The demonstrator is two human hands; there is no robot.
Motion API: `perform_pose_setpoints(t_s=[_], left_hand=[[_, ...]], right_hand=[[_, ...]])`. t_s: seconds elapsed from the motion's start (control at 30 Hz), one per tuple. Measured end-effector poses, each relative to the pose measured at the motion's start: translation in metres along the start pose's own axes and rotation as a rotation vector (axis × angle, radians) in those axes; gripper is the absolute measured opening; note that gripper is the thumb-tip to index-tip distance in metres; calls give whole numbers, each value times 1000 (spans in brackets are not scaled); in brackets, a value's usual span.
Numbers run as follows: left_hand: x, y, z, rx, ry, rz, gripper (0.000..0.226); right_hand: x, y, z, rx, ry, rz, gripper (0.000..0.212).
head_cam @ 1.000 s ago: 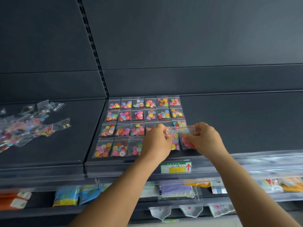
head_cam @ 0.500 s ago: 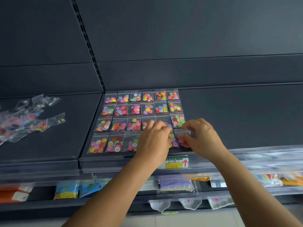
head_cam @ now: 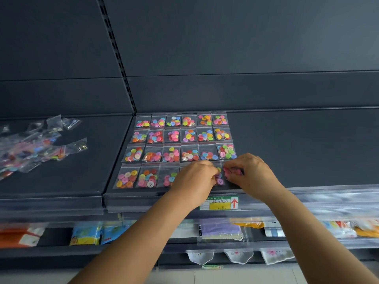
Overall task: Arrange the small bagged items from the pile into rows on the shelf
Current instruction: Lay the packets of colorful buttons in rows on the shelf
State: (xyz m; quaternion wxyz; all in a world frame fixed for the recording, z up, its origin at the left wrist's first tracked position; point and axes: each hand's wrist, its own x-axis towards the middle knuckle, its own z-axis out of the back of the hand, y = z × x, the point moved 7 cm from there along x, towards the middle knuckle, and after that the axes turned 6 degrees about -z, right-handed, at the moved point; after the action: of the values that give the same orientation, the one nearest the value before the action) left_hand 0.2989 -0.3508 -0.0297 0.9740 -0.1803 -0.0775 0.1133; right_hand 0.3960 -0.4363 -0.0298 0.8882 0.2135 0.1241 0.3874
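Clear small bags of coloured buttons lie in rows [head_cam: 180,138] on the dark shelf [head_cam: 297,150], with three full rows at the back. My right hand [head_cam: 253,174] pinches a bag of pink buttons [head_cam: 231,172] at the right end of the front row, low on the shelf surface. From the left, my left hand [head_cam: 194,178] grips the same bag's edge with curled fingers and covers part of the front row. A neighbouring bag [head_cam: 219,180] shows between my hands. The loose pile of bags [head_cam: 30,148] lies on the left shelf panel.
A clear price rail with a green and yellow label [head_cam: 219,202] runs along the shelf's front edge. Packaged goods [head_cam: 86,235] hang on the shelf below. To the right of the rows the shelf panel is bare, with a dark back wall behind it.
Both hands have brought the bag down from above the front row onto the shelf at the row's right end. The camera view has shifted slightly.
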Motion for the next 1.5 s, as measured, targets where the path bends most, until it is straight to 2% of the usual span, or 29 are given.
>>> perform_pose_setpoints(t_s=[0.1,0.2,0.37,0.57,0.8,1.13,1.37,1.5], left_hand=[[-1,0,1,4,7,-2,24],[-4,0,7,21,-2,6,25],[-22,13,33,87,-108,55,40],[-65,63,74,182,-228,198,52],[-129,150,115,236,-261,354,52],[-210,276,167,233,-267,423,54],[-242,339,189,250,-260,428,57],[-256,369,191,275,-253,509,57]], right_hand=[[1,1,1,-20,-13,-6,24],[1,7,4,-45,-58,-1,35],[0,47,2,-89,-103,140,49],[5,119,-25,-153,-34,333,61],[13,216,-81,-163,23,479,61],[31,351,-164,-77,62,488,57],[45,411,-203,-27,68,460,49],[52,435,-222,-28,115,503,49]])
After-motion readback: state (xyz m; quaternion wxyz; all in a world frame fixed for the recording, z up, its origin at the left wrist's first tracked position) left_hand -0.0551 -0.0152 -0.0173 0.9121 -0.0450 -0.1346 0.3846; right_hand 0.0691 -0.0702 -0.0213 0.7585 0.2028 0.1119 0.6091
